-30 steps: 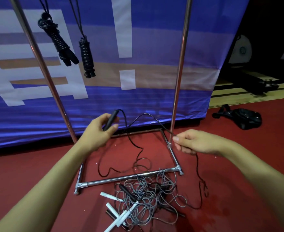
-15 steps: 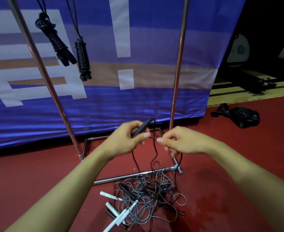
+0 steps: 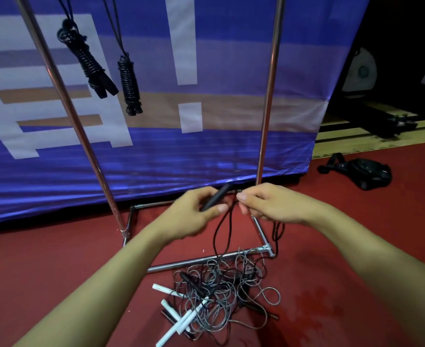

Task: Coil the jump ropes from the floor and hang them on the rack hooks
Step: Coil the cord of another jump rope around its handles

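Note:
My left hand (image 3: 193, 214) grips the black handle (image 3: 215, 197) of a black jump rope, tilted up to the right. Right beside it my right hand (image 3: 264, 205) pinches that rope's cord (image 3: 227, 229), which hangs in a loop down to the floor. Below lies a tangled pile of jump ropes (image 3: 221, 289) with grey cords and white and black handles. Two coiled black ropes (image 3: 88, 61) (image 3: 130, 86) hang from the top of the metal rack (image 3: 266, 101); the hooks are out of view.
The rack's chrome base bars (image 3: 201, 260) lie on the red floor just behind the pile. A blue banner (image 3: 206, 151) stands behind the rack. A black bag (image 3: 364, 172) lies on the floor at the right, near wooden planks (image 3: 356, 144).
My hands have come together from far apart: the left one moved right with the handle, the right one moved left along the cord. The loose cord now hangs in a short loop between them.

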`<act>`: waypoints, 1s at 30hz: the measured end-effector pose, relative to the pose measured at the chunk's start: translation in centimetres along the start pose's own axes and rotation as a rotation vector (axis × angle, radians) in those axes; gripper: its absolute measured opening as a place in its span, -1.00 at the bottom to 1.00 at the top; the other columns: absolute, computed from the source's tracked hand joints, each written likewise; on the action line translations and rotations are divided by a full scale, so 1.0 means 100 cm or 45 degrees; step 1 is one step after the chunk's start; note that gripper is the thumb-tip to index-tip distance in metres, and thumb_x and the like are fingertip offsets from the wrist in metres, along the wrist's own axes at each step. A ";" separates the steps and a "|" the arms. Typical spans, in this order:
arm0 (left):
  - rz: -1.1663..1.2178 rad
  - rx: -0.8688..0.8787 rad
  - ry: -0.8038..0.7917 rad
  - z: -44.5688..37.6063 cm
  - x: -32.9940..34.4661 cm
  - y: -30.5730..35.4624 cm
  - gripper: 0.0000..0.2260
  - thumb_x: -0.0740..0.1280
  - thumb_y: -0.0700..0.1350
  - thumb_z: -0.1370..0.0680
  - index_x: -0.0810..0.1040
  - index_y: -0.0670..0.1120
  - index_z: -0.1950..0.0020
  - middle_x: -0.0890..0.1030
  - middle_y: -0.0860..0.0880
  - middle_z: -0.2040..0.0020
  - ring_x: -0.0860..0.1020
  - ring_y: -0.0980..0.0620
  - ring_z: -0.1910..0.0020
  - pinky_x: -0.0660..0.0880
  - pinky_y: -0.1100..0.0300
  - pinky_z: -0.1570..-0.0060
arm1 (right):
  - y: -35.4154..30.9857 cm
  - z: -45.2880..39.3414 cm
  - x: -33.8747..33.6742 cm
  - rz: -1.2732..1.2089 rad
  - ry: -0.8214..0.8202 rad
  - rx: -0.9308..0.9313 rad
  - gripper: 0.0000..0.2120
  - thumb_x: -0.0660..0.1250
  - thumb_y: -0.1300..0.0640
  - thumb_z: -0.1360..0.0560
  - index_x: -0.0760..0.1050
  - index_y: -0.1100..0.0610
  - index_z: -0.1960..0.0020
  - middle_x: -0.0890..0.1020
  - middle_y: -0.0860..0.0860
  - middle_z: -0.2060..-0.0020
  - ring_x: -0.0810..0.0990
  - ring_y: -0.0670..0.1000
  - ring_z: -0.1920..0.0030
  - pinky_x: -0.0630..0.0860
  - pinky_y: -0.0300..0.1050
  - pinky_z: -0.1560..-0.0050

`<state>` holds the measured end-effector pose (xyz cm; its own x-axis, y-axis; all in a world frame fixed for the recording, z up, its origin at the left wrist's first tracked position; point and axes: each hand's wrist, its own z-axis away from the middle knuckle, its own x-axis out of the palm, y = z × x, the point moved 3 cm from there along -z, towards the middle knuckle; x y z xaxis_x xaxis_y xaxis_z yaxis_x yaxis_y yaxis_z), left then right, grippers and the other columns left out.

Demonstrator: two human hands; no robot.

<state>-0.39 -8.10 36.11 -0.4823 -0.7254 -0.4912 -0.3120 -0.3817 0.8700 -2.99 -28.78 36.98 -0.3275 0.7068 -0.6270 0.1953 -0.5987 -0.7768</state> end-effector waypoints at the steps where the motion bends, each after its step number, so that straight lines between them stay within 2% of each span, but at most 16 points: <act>1: 0.012 0.004 -0.018 -0.001 0.009 0.005 -0.87 0.40 -0.06 -0.65 0.57 -0.08 -0.13 0.45 0.05 0.41 0.35 0.05 0.54 0.29 0.30 0.57 | -0.004 -0.003 0.002 0.026 0.043 -0.039 -0.60 0.14 -0.08 -0.72 0.53 0.03 0.20 0.41 -0.17 0.49 0.32 -0.07 0.42 0.32 -0.11 0.33; 5: -0.008 -0.002 0.067 -0.003 0.006 0.012 -0.89 0.38 -0.10 -0.66 0.55 -0.10 0.03 0.56 0.14 0.46 0.33 0.15 0.60 0.27 0.32 0.58 | -0.005 0.001 -0.002 0.084 0.102 0.018 -0.56 0.19 -0.17 -0.68 0.53 0.05 0.25 0.45 -0.14 0.50 0.36 -0.06 0.44 0.35 -0.11 0.32; 8: -0.130 0.000 0.277 -0.006 -0.028 0.003 -0.85 0.38 -0.11 -0.65 0.56 -0.08 0.12 0.54 0.17 0.48 0.33 0.21 0.60 0.29 0.32 0.55 | 0.010 0.013 -0.010 0.240 -0.087 0.238 -0.54 0.21 -0.23 -0.65 0.48 0.05 0.28 0.50 -0.09 0.48 0.42 -0.05 0.46 0.41 -0.20 0.34; 11: -0.243 -0.084 0.521 -0.001 -0.072 -0.024 -0.84 0.38 -0.11 -0.65 0.58 -0.10 0.13 0.59 0.25 0.44 0.41 0.20 0.49 0.33 0.35 0.44 | 0.037 0.028 -0.019 0.410 -0.245 0.415 -0.55 0.18 -0.23 -0.66 0.48 0.07 0.23 0.55 -0.05 0.45 0.48 -0.04 0.44 0.46 -0.21 0.30; 13: -0.313 -0.181 0.498 0.006 -0.085 -0.042 -0.88 0.40 -0.09 -0.63 0.60 -0.09 0.07 0.68 0.18 0.33 0.48 0.16 0.41 0.38 0.33 0.38 | 0.047 0.036 -0.024 0.369 -0.228 0.451 -0.57 0.16 -0.18 -0.68 0.47 0.08 0.21 0.53 -0.07 0.44 0.47 -0.05 0.42 0.49 -0.15 0.24; 14: -0.346 -0.208 0.442 0.008 -0.084 -0.048 -0.92 0.41 -0.10 -0.63 0.61 -0.07 0.04 0.68 0.12 0.30 0.48 0.22 0.42 0.41 0.30 0.33 | 0.047 0.036 -0.025 0.368 -0.191 0.417 -0.59 0.15 -0.16 -0.69 0.47 0.07 0.20 0.53 -0.07 0.43 0.48 -0.07 0.40 0.49 -0.12 0.20; 16: -0.392 -0.196 0.314 0.007 -0.071 -0.050 -0.97 0.41 -0.15 -0.63 0.59 -0.05 0.00 0.56 0.06 0.33 0.42 0.25 0.50 0.41 0.28 0.37 | 0.037 0.033 -0.028 0.393 -0.096 0.278 -0.60 0.14 -0.14 -0.70 0.48 0.05 0.20 0.54 -0.08 0.40 0.52 -0.12 0.35 0.48 -0.14 0.13; 18: -0.258 -0.165 0.225 0.005 -0.052 -0.040 -0.93 0.39 -0.20 -0.64 0.59 -0.06 -0.10 0.55 -0.04 0.29 0.38 0.15 0.53 0.38 0.25 0.49 | 0.020 0.026 -0.023 0.295 -0.089 0.137 -0.61 0.14 -0.10 -0.71 0.49 0.07 0.18 0.54 -0.06 0.41 0.61 -0.12 0.31 0.51 -0.15 0.10; 20: 0.041 -0.123 0.152 0.003 -0.033 -0.022 -0.89 0.40 -0.15 -0.64 0.59 -0.04 -0.16 0.68 -0.11 0.13 0.36 0.08 0.51 0.36 0.24 0.51 | 0.003 0.020 -0.010 0.121 -0.088 0.075 -0.64 0.15 -0.07 -0.71 0.48 0.12 0.13 0.47 -0.05 0.45 0.57 -0.06 0.38 0.53 -0.15 0.18; 21: 0.167 -0.108 0.097 0.003 -0.023 -0.012 -0.87 0.42 -0.09 -0.63 0.59 -0.04 -0.16 0.67 -0.13 0.14 0.35 0.07 0.50 0.34 0.23 0.51 | -0.004 0.016 -0.004 0.083 -0.053 0.053 -0.66 0.16 -0.07 -0.71 0.49 0.11 0.11 0.45 -0.08 0.46 0.51 -0.06 0.42 0.51 -0.15 0.24; 22: 0.242 -0.100 0.028 0.004 -0.011 -0.002 -0.83 0.43 -0.04 -0.62 0.59 -0.04 -0.17 0.60 -0.12 0.24 0.34 0.06 0.49 0.33 0.23 0.50 | -0.010 0.012 0.000 0.077 -0.002 0.030 -0.69 0.17 -0.07 -0.70 0.49 0.09 0.09 0.44 -0.11 0.47 0.46 -0.06 0.43 0.49 -0.15 0.27; 24: 0.261 -0.071 -0.086 0.004 0.009 0.010 -0.79 0.44 -0.03 -0.61 0.56 -0.06 -0.19 0.50 -0.04 0.36 0.33 0.07 0.48 0.31 0.23 0.50 | -0.019 0.005 0.005 0.137 0.095 -0.022 -0.72 0.18 -0.08 -0.70 0.50 0.04 0.07 0.49 -0.11 0.44 0.46 -0.06 0.41 0.50 -0.08 0.31; 26: 0.240 -0.041 -0.084 0.002 0.018 0.014 -0.79 0.42 -0.08 -0.63 0.55 -0.13 -0.21 0.63 -0.05 0.31 0.33 0.08 0.50 0.30 0.25 0.52 | -0.024 0.004 0.004 0.295 0.179 -0.049 -0.72 0.19 -0.11 -0.68 0.54 0.03 0.05 0.59 -0.03 0.34 0.53 -0.03 0.34 0.55 0.04 0.22; 28: 0.234 -0.040 0.050 -0.002 0.009 0.011 -0.80 0.37 -0.12 -0.66 0.53 -0.25 -0.16 0.65 0.06 0.36 0.31 0.10 0.54 0.28 0.27 0.54 | -0.022 0.010 -0.006 0.393 0.259 -0.002 -0.72 0.22 -0.13 -0.66 0.56 0.02 0.06 0.65 0.05 0.24 0.57 -0.03 0.28 0.53 0.06 0.14; 29: 0.255 -0.055 0.143 -0.003 -0.001 0.008 -0.78 0.36 -0.13 -0.67 0.52 -0.29 -0.15 0.65 0.10 0.37 0.29 0.11 0.55 0.27 0.28 0.55 | -0.018 0.014 -0.012 0.382 0.264 0.033 -0.71 0.22 -0.13 -0.66 0.58 0.00 0.08 0.65 0.05 0.25 0.58 -0.04 0.29 0.51 0.03 0.17; 30: 0.295 -0.069 0.222 -0.003 -0.011 0.005 -0.78 0.35 -0.13 -0.67 0.51 -0.31 -0.15 0.70 0.08 0.30 0.28 0.11 0.55 0.27 0.29 0.56 | -0.014 0.018 -0.016 0.320 0.236 0.063 -0.70 0.21 -0.13 -0.67 0.59 -0.01 0.09 0.63 0.02 0.30 0.56 -0.06 0.34 0.49 -0.02 0.26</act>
<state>0.23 -7.69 37.07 -0.3861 -0.8825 -0.2687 -0.1637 -0.2212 0.9614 -4.44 -29.79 39.19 -0.0995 0.5883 -0.8025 0.2018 -0.7778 -0.5952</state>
